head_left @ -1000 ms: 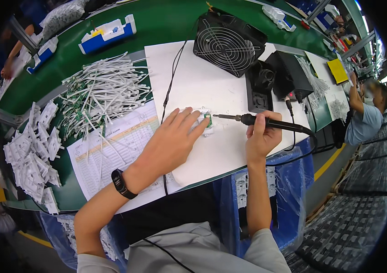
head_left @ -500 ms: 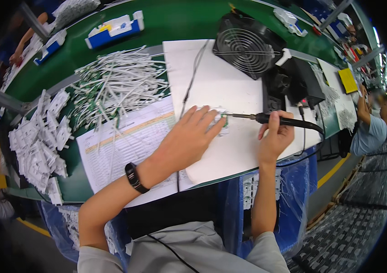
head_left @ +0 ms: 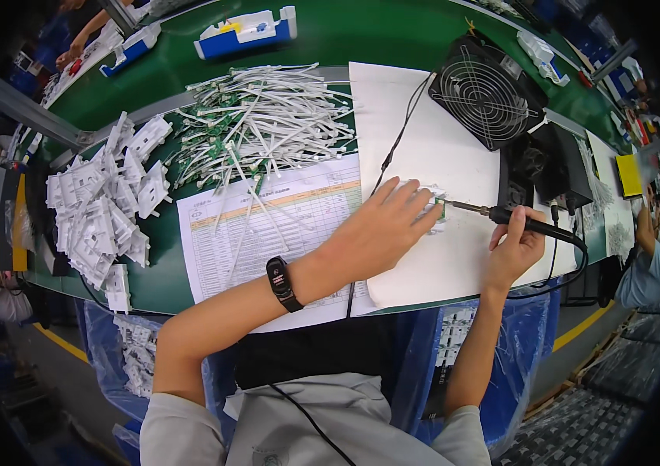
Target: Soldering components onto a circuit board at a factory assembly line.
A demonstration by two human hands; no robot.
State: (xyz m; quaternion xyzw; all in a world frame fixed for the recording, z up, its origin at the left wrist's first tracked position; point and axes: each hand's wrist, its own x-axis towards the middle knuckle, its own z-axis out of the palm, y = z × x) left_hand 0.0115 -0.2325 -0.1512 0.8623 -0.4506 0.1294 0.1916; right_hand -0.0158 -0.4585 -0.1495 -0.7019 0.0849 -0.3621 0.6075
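Largest item: the green table point(head_left: 168, 268), on which a white board point(head_left: 454, 256) is laid at the centre right. Two blue bins, left point(head_left: 101, 349) and right point(head_left: 528, 342), are seen below the table's near edge, with white parts inside. At left, a heap of white cables point(head_left: 268, 116) with small green ends is spread, partly over a printed sheet point(head_left: 330, 210); farther left, white plastic pieces point(head_left: 97, 210) are piled. A black fan point(head_left: 489, 101) with a wire grille is stood near the board's far right corner; a black box point(head_left: 567, 167) is placed to its near right. The left hand point(head_left: 388, 233) is laid palm down, fingers extended and slightly spread, over the board; a black wristband point(head_left: 282, 283) is worn on that wrist. The right hand point(head_left: 518, 245) is closed around the handle of a soldering iron point(head_left: 501, 215), which is pointed leftward. Smallest item: a white piece with a green component point(head_left: 438, 221), located on the board at the left hand's fingertips and partly covered by them. The iron's tip is held at its green portion; whether contact is made cannot be told.
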